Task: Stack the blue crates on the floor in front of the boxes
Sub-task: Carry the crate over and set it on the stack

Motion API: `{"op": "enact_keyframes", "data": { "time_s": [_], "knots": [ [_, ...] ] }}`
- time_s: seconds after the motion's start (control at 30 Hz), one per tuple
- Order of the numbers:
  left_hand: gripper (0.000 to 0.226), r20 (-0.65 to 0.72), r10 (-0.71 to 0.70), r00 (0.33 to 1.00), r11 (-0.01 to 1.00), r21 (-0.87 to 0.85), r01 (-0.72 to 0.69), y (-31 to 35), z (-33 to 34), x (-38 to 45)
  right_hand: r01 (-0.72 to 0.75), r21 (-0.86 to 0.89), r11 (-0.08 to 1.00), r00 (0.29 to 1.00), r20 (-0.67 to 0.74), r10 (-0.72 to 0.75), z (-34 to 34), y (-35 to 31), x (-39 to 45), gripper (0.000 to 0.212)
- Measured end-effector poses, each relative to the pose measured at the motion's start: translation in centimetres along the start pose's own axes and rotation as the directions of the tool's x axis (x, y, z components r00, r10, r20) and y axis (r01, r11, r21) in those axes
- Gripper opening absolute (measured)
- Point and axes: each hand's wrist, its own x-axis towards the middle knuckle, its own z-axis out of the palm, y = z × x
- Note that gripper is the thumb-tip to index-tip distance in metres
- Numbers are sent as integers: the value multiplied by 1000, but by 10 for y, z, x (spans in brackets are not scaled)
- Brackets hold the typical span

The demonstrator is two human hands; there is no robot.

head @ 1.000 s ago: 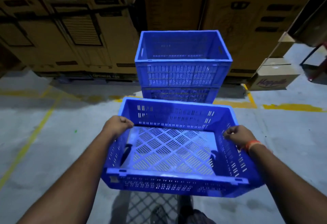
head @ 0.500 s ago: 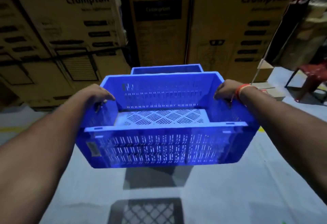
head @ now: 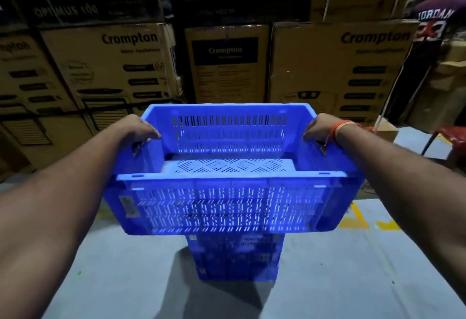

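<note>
front: Crompton cartons (head: 113,66) wall — blocked | below: blue crate stack (head: 237,258) | sides: grey floor (head: 327,281) open — passable

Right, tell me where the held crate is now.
Centre of the head view, the crate hangs between the left hand and right hand, above the stack, before the boxes.

The held blue crate (head: 227,200) hides the top of the stacked crates (head: 237,258) below; whether they touch cannot be told. The bystander's jersey (head: 435,20) is cut off.
</note>
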Motion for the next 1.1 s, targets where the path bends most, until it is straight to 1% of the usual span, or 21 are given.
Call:
{"op": "enact_keyframes", "data": {
  "time_s": [0.1,0.23,0.4,0.6,0.73,0.9,1.1],
  "knots": [
    [26,-11,5,1000,1000,-23,-5,7,11,21,-2,-8,1000,1000,2,2,-2,0,29,11],
    [21,-11,-23,1000,999,-41,23,14,26,63,-17,-8,1000,1000,-9,17,-3,-6,73,13],
    [7,-4,-15,1000,1000,-21,15,23,41,130,-58,-40,998,998,-22,57,-1,-18,134,15],
    [5,36,-23,999,1000,-13,24,32,51,217,-100,-47,994,995,-27,98,9,-33,203,14],
    [7,50,-30,998,999,27,28,35,60,265,-122,-61,991,992,-35,120,16,-38,241,15],
    [9,27,-44,999,995,93,41,35,68,288,-128,-111,986,991,-41,124,17,-41,268,14],
    [10,8,-64,998,987,146,62,35,68,298,-121,-129,984,991,35,126,13,-43,281,16]
  ]
}}
